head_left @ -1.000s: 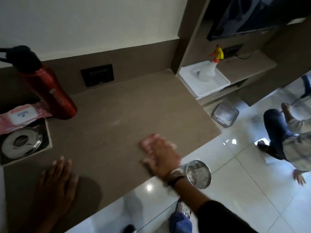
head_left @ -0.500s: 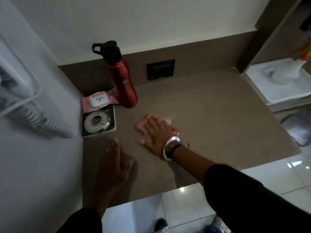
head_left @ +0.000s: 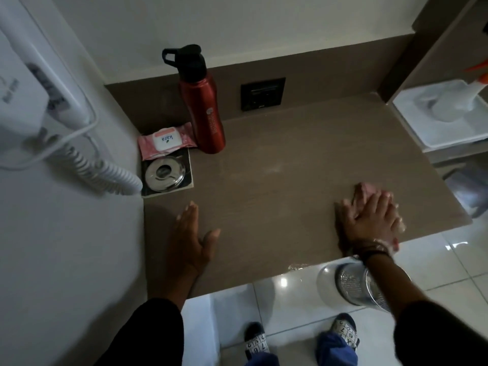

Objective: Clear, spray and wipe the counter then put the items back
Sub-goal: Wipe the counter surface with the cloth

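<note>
Near the brown desk's (head_left: pixel 303 159) front right corner, my right hand (head_left: pixel 369 220) presses flat on a pink cloth (head_left: pixel 365 188); left hand (head_left: pixel 190 239) rests open. Wiping continues; red metal bottle (head_left: pixel 203 107) stands at back left.

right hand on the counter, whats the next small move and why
Probably sweep the right hand and the pink cloth under it left along the front edge toward the left hand; it sits at the counter's front right corner.

Left hand (head_left: pixel 191 240) flat, palm down, fingers together; right hand (head_left: pixel 369 217) flat too, fingers outstretched.
</note>
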Available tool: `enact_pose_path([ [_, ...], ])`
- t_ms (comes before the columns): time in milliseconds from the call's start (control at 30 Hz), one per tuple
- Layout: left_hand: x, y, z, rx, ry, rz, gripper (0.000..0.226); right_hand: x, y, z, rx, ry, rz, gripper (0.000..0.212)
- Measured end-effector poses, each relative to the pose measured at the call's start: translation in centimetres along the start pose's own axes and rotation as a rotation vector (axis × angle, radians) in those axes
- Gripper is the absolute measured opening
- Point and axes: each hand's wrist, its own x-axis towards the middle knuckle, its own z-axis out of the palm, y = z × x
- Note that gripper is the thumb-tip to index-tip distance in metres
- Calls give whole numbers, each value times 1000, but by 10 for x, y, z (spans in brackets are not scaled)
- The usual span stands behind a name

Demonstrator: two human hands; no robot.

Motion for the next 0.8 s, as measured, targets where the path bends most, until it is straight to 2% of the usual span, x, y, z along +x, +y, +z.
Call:
enact_pose_path([
  [33, 0, -1, 1, -6, -2, 3, 80, -27, -10, 3, -10, 0, -57, 102],
  [100, -1, -2, 3, -22, -14, -8, 81, -84, -34, 15, -38, -66, -353, 101],
  [200, -2, -1, 4, -8, -12, 8, 89, -142, -66, 39, -118, -318, -844, 116],
  [267, -2, 1, 2, 46, -8, 42, 94, -140, -70, 42, -269, -396, -1023, 120],
  [367, -1, 12, 1, 96, 29, 8, 99, -120, -50, 26, -335, -343, -1183, 85],
  [433, 4, 38, 11, 60, 75, -53, 101, -108, -30, 16, -304, -379, -1187, 69],
  [500, 19, 80, 30, -4, 105, -44, 98, -93, -9, 2, -148, -508, -1109, 68],
  [567, 39, 128, 58, -69, 95, -1, 91, -65, 19, -22, 177, -657, -1064, 58],
  [633, 61, 182, 92, -123, 44, -4, 85, -22, 53, -56, 493, -712, -1003, 39],
  [733, 88, 275, 156, -96, -72, -91, 87, 61, 107, -100, 956, -717, -533, 29],
  [800, 104, 332, 199, 72, -35, -158, 91, 129, 134, -119, 1237, -735, -346, 34],
])
